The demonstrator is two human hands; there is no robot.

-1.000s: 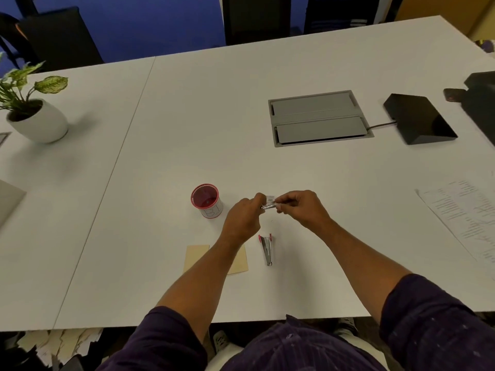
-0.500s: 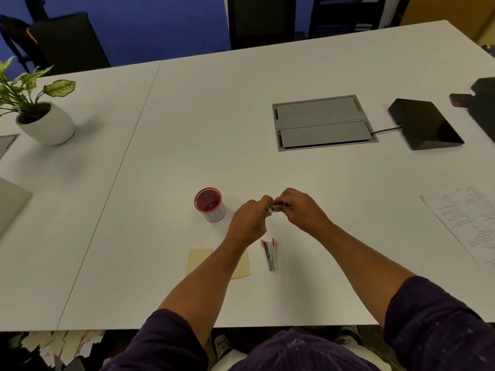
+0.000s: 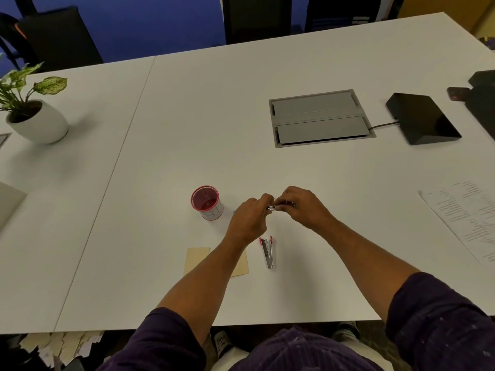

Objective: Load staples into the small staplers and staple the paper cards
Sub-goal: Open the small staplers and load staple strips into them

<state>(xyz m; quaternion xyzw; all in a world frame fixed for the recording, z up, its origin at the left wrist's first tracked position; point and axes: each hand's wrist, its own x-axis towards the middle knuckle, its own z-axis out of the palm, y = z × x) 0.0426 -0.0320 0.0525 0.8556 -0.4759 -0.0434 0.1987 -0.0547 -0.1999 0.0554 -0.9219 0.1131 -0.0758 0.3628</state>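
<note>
On the white surface [image 3: 267, 170] the tan card [image 3: 197, 259] lies under my left forearm, and above it my left hand [image 3: 247, 220] and right hand [image 3: 304, 207] pinch one small stapler [image 3: 278, 206] together, another stapler [image 3: 267, 253] lying below.

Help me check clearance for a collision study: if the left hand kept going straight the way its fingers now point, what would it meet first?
The left hand points up and right, so it would meet the small metal piece it pinches, then the right hand just beyond; the two look almost touching.
</note>
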